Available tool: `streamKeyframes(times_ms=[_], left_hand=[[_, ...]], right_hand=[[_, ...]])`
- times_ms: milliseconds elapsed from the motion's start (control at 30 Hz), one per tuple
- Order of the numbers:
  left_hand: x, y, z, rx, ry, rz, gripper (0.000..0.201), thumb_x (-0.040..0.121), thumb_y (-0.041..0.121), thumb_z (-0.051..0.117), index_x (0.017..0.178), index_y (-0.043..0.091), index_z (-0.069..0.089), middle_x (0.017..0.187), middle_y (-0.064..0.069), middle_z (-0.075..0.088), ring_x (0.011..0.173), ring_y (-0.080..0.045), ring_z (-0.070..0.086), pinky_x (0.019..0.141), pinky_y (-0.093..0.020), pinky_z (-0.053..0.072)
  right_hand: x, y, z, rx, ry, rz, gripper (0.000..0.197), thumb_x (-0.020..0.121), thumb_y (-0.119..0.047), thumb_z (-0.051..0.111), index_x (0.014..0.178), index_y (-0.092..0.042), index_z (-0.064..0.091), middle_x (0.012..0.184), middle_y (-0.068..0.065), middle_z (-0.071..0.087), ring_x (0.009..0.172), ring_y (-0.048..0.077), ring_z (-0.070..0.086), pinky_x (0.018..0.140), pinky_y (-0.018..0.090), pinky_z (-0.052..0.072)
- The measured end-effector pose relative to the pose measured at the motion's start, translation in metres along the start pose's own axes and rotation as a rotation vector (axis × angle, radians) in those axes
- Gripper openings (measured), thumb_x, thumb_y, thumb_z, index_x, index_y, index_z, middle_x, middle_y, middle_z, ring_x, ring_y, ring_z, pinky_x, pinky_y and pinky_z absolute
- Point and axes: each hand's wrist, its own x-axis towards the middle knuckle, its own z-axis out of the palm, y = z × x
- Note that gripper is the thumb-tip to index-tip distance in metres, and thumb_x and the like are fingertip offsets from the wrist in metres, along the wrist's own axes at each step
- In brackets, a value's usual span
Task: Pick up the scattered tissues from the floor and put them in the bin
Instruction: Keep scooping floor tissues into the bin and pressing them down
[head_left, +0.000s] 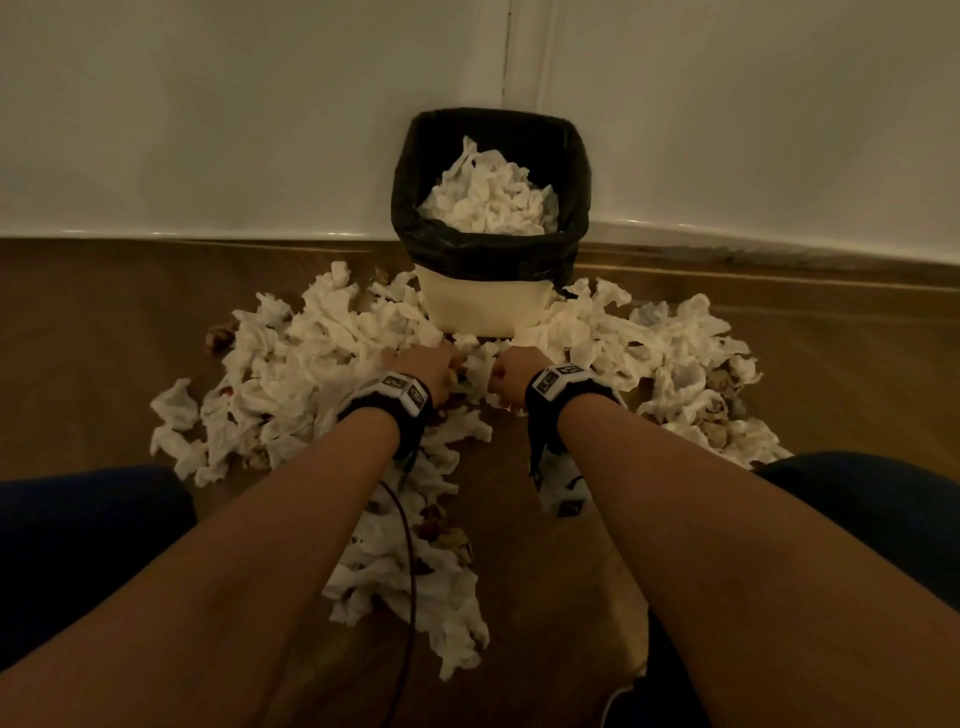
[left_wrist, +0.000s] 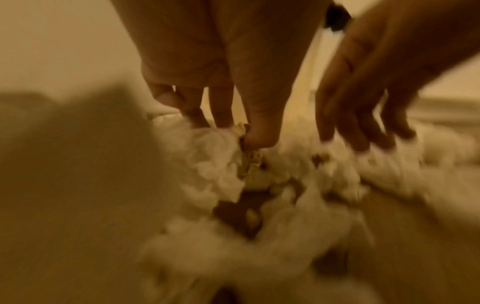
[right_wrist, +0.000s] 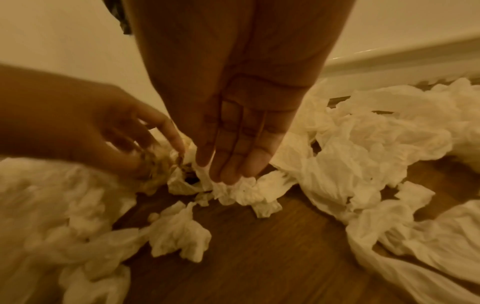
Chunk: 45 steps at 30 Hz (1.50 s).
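A cream bin (head_left: 478, 306) with a black liner stands against the wall, with white tissues (head_left: 488, 202) heaped inside. Crumpled white tissues (head_left: 322, 353) lie scattered on the wooden floor around it. Just in front of the bin, my left hand (head_left: 436, 371) pinches a brown-stained tissue (left_wrist: 246, 162) between thumb and fingers (left_wrist: 221, 115). My right hand (head_left: 506, 379) is close beside it, its straight fingers (right_wrist: 233, 160) touching a white tissue (right_wrist: 241, 191) on the floor. The right thumb is hidden in the wrist view.
More tissues lie to the right (head_left: 675, 353) and between my arms (head_left: 415, 587), some mixed with brownish scraps (head_left: 719, 379). My dark-clad knees (head_left: 78, 545) flank the pile. A cable (head_left: 408, 551) trails from my left wrist. A white wall and skirting (head_left: 779, 234) are behind the bin.
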Motion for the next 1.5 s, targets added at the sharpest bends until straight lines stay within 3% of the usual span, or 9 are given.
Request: streamKeyframes(times_ms=[133, 400, 667, 733, 867, 1067, 1233, 1333, 1500], left_hand=[[-0.002, -0.009, -0.016, -0.471, 0.083, 0.032, 0.029, 0.087, 0.016, 0.058, 0.116, 0.015, 0.059, 0.126, -0.005, 0.057, 0.112, -0.024, 0.054, 0.086, -0.027, 0.043], [-0.017, -0.018, -0.028, -0.634, 0.209, 0.068, 0.033, 0.100, 0.029, 0.038, 0.113, 0.010, 0.061, 0.113, -0.014, 0.062, 0.096, -0.026, 0.058, 0.076, -0.031, 0.046], [-0.022, -0.022, -0.021, -0.652, 0.333, -0.088, 0.057, 0.088, 0.054, 0.049, 0.051, 0.012, 0.044, 0.051, -0.005, 0.044, 0.054, -0.021, 0.046, 0.056, -0.031, 0.035], [-0.021, -0.024, -0.020, -0.677, 0.341, -0.123, 0.041, 0.084, 0.049, 0.059, 0.055, 0.022, 0.046, 0.057, 0.002, 0.048, 0.058, -0.014, 0.047, 0.060, -0.026, 0.035], [-0.021, -0.029, -0.020, -0.799, 0.319, -0.150, 0.013, 0.080, 0.024, 0.066, 0.078, 0.026, 0.054, 0.080, 0.000, 0.057, 0.070, -0.016, 0.053, 0.067, -0.027, 0.043], [-0.033, -0.034, -0.032, -1.086, 0.247, -0.141, 0.045, 0.086, -0.014, 0.039, 0.110, 0.013, 0.065, 0.097, -0.006, 0.055, 0.065, -0.019, 0.052, 0.051, -0.021, 0.046], [-0.053, -0.018, -0.050, -1.692, 0.013, -0.327, 0.019, 0.096, 0.017, 0.042, 0.093, 0.014, 0.061, 0.089, -0.003, 0.057, 0.066, -0.022, 0.055, 0.060, -0.029, 0.047], [-0.063, -0.010, -0.056, -1.391, 0.112, -0.218, 0.026, 0.092, 0.035, 0.055, 0.076, 0.015, 0.062, 0.067, 0.000, 0.060, 0.040, -0.009, 0.048, 0.041, -0.016, 0.038], [-0.075, 0.005, -0.076, -1.166, 0.339, -0.157, 0.053, 0.091, 0.051, 0.048, 0.055, 0.012, 0.047, 0.051, -0.001, 0.042, 0.037, -0.014, 0.038, 0.035, -0.015, 0.030]], right_hand=[[0.003, -0.006, 0.006, -0.037, -0.043, -0.033, 0.027, 0.093, -0.017, 0.051, 0.114, -0.007, 0.065, 0.115, 0.015, 0.064, 0.099, 0.031, 0.062, 0.086, 0.036, 0.051], [0.010, -0.015, 0.029, -0.066, -0.168, -0.100, 0.037, 0.091, -0.009, 0.054, 0.126, -0.021, 0.055, 0.133, 0.009, 0.049, 0.114, 0.029, 0.053, 0.083, 0.033, 0.045], [0.010, -0.013, 0.065, -0.176, -0.106, -0.107, 0.052, 0.087, -0.032, 0.062, 0.135, -0.035, 0.043, 0.148, 0.011, 0.021, 0.127, 0.040, 0.038, 0.096, 0.039, 0.044], [0.007, -0.012, 0.073, -0.075, -0.041, -0.077, 0.046, 0.090, -0.028, 0.058, 0.134, -0.022, 0.048, 0.142, 0.012, 0.036, 0.123, 0.032, 0.044, 0.080, 0.022, 0.040], [0.001, -0.014, 0.066, 0.088, -0.032, 0.089, 0.031, 0.096, -0.014, 0.046, 0.124, -0.005, 0.055, 0.132, 0.017, 0.051, 0.118, 0.030, 0.051, 0.090, 0.031, 0.043], [-0.007, -0.010, 0.041, 0.399, 0.016, 0.174, 0.024, 0.094, -0.015, 0.050, 0.115, -0.011, 0.063, 0.121, 0.009, 0.058, 0.104, 0.026, 0.057, 0.081, 0.030, 0.046], [-0.027, -0.014, 0.013, 0.698, 0.058, 0.220, 0.026, 0.095, -0.024, 0.045, 0.104, -0.009, 0.066, 0.107, 0.015, 0.062, 0.080, 0.024, 0.057, 0.069, 0.031, 0.047], [-0.041, -0.014, -0.006, 0.896, 0.262, 0.252, 0.041, 0.091, -0.045, 0.048, 0.064, -0.015, 0.055, 0.067, 0.006, 0.054, 0.060, 0.024, 0.047, 0.063, 0.033, 0.040], [-0.075, -0.023, -0.044, 0.828, 0.388, 0.198, 0.031, 0.100, -0.024, 0.036, 0.094, -0.009, 0.063, 0.100, 0.014, 0.057, 0.086, 0.028, 0.054, 0.080, 0.039, 0.049]])
